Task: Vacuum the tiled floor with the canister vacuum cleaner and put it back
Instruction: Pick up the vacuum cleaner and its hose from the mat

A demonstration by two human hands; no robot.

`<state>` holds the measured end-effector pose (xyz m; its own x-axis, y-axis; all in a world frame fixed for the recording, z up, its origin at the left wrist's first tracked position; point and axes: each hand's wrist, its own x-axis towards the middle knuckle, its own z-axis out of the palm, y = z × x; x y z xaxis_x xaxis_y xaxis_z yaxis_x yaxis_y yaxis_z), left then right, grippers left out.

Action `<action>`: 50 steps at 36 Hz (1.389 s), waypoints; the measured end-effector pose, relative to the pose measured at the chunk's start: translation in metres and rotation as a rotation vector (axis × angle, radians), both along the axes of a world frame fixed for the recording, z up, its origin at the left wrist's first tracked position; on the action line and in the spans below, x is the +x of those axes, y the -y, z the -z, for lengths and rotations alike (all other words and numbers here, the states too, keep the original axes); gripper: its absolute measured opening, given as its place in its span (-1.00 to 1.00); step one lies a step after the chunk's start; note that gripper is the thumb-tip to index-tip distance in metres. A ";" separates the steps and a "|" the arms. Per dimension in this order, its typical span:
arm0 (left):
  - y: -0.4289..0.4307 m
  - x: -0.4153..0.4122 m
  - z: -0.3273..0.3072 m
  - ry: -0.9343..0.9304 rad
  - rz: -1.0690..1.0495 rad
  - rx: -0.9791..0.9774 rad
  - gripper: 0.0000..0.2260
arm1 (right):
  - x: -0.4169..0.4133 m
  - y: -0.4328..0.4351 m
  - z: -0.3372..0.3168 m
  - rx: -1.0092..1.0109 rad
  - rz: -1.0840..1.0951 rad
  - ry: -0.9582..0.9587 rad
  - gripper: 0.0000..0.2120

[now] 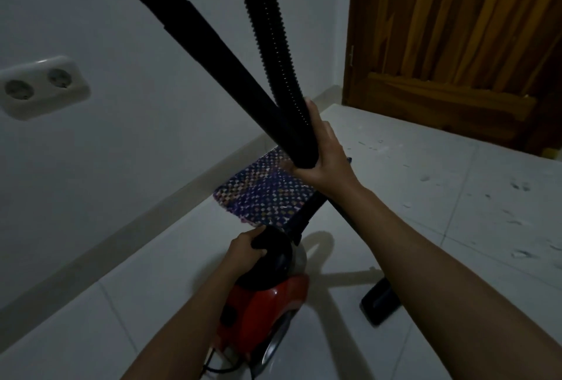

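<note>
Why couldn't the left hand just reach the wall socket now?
Probably not freely: the left hand grips the vacuum handle low down, while the socket sits higher on the wall. Nothing blocks the way, but it must let go first.

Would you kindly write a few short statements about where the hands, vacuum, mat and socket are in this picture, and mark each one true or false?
1. The left hand grips the black handle on top of the red canister. True.
2. The right hand is empty. False: it holds the ribbed hose and rigid tube together.
3. A plug sits in the wall socket. False: both outlets are empty.
4. A woven mat lies on the floor by the wall. True.
5. The wooden door is at upper left. False: upper right.
</note>
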<state>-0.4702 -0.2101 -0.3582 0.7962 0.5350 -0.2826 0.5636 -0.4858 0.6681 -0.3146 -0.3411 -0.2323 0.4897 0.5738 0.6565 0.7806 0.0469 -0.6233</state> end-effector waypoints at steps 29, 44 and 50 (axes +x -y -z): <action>0.027 -0.102 0.121 0.304 -0.780 -0.258 -0.49 | -0.001 -0.033 0.031 -0.053 0.112 0.000 -0.04; 0.038 -0.103 0.135 0.361 -0.845 -0.366 -0.39 | -0.007 -0.034 0.032 -0.036 0.092 0.008 -0.08; 0.032 -0.102 0.136 0.378 -0.865 -0.324 -0.43 | -0.004 -0.041 0.036 -0.055 0.101 -0.003 -0.06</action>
<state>-0.5721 -0.2426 -0.4944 0.2372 0.9152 -0.3259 0.3601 0.2288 0.9044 -0.3181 -0.3003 -0.2683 0.5484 0.5566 0.6241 0.7780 -0.0660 -0.6248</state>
